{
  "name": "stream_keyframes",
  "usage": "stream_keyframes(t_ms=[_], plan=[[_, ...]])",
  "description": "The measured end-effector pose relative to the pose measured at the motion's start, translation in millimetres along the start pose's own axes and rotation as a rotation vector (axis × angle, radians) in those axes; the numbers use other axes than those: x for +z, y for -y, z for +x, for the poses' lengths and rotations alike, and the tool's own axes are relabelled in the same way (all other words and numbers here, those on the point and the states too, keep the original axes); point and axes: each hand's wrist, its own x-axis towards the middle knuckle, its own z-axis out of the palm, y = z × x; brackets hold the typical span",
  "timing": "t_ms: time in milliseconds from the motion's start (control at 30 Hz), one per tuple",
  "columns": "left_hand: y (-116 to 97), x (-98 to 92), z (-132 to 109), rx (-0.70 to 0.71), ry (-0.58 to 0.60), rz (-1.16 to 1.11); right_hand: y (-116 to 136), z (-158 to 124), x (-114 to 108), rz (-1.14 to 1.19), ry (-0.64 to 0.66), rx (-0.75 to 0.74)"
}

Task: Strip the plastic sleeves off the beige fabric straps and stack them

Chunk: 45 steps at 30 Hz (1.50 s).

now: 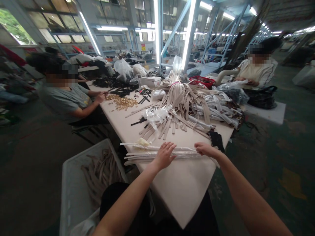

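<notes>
A flat bundle of beige straps in clear plastic (145, 154) lies across the near end of the white table (182, 193). My left hand (164, 154) rests flat on the bundle's middle, fingers spread. My right hand (204, 149) has its fingers closed on the bundle's right end. Just behind my right hand lies a black phone-like object (216, 139).
A big heap of beige straps (187, 105) fills the table's middle, with gold buckles (121, 102) at the left. One person sits at the left side (64, 95), another at the far right (258, 70). A grey bin with straps (91, 177) stands at my left.
</notes>
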Motion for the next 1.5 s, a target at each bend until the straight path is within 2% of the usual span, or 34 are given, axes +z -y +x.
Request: stream_keyframes(t_ms=[133, 200, 333, 467, 600, 667, 800, 867, 1033, 1100, 1233, 1333, 1400, 1500], plan=[[-13.8, 26.2, 26.1, 0.073, 0.154, 0.108, 3.6, -0.1, 2.6, -0.158, -0.051, -0.056], [-13.8, 31.7, 32.5, 0.085, 0.174, 0.107, 3.8, 0.9, 3.4, -0.222, -0.058, -0.079], [-15.6, 36.8, 38.7, 0.077, 0.177, 0.055, 4.0, 3.9, 8.5, -0.124, -0.027, -0.058], [-13.7, 34.7, 43.4, 0.043, 0.194, 0.002, 1.7, 0.1, 4.3, -0.086, -0.019, -0.062], [-5.2, 25.8, 45.8, -0.034, 0.151, 0.053, -11.8, -10.8, -17.3, -0.013, 0.095, 0.022], [-5.0, 24.1, 47.6, -0.032, 0.167, 0.120, -15.0, -13.0, -23.2, 0.002, 0.120, 0.034], [-16.4, 30.0, 56.8, 0.020, 0.325, 0.226, -0.3, -5.6, -11.9, -0.097, 0.073, -0.034], [-21.4, 32.4, 61.9, 0.031, 0.359, 0.253, 8.3, -1.2, -5.1, -0.130, 0.045, -0.049], [-16.4, 25.4, 66.5, -0.001, 0.343, 0.294, 1.3, -3.6, -16.9, -0.170, 0.011, 0.021], [-14.5, 24.0, 67.3, -0.011, 0.345, 0.294, -2.0, -4.2, -21.3, -0.192, -0.023, 0.002], [-22.2, 32.2, 71.7, -0.001, 0.345, 0.282, 10.0, 5.0, -8.1, -0.184, -0.102, -0.105], [-29.2, 38.5, 74.5, -0.010, 0.342, 0.273, 18.7, 12.4, 5.5, -0.117, -0.096, -0.131], [-28.2, 38.1, 74.5, -0.024, 0.336, 0.270, 15.7, 12.3, 7.2, -0.063, -0.077, -0.122], [-16.3, 32.5, 71.0, -0.060, 0.305, 0.294, -0.3, 4.4, -1.6, 0.029, -0.074, -0.083]])
